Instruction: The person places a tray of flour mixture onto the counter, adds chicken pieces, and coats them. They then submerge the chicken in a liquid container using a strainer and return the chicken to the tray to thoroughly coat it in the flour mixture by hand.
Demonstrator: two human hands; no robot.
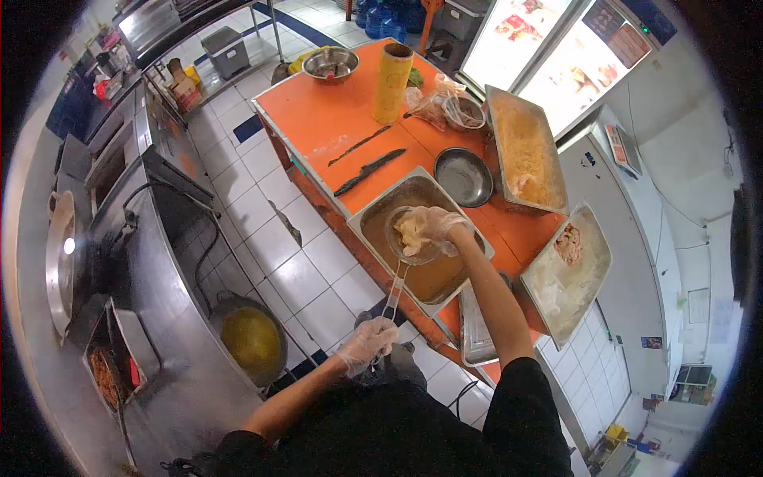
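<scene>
My left hand [369,346], in a clear plastic glove, is closed round the handle of a wire strainer [399,274]. The strainer's round basket sits over a metal tray of brown liquid [445,280] on the orange table. Pale, battered-looking pieces [411,232] lie in the basket. My right hand [439,226], gloved too, is at the basket's right side, touching the pieces; its fingers are partly hidden, and whether they grip a piece is unclear.
On the orange table [298,107] are a knife [369,171], a black pan [463,176], a yellow roll [393,83] and a steel bowl [331,65]. Trays of orange crumbs [528,151] and pale flour [566,274] stand right. A wok of oil [251,342] is at left.
</scene>
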